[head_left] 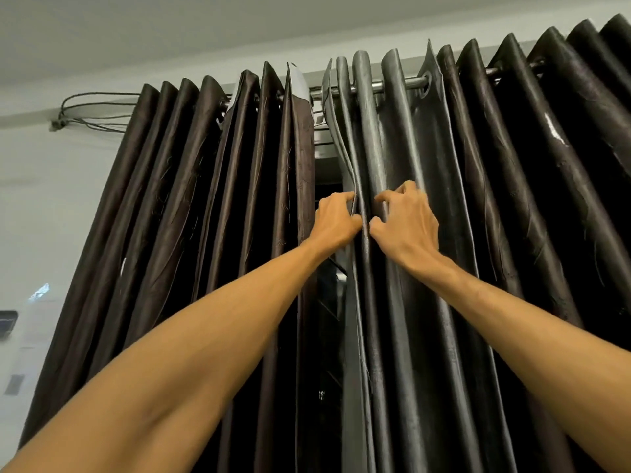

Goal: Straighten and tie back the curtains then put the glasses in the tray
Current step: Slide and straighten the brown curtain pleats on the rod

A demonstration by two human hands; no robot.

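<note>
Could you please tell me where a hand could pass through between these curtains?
Only the dark gap between the left curtain and the right curtain, above and below the left hand. That hand and the right hand crowd the right curtain's edge folds.

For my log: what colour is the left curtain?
The left curtain is plain, glossy dark brown; the head view shows it.

— What did you see?
— Both hands were on the right curtain (pixel 512 165): the left hand (pixel 336 220) gripped its inner edge, the right hand (pixel 406 221) pinched the fold just beside.
— And the left curtain (pixel 205 182)?
— It hung pleated from the rod (pixel 406 82), a gap between.
</note>
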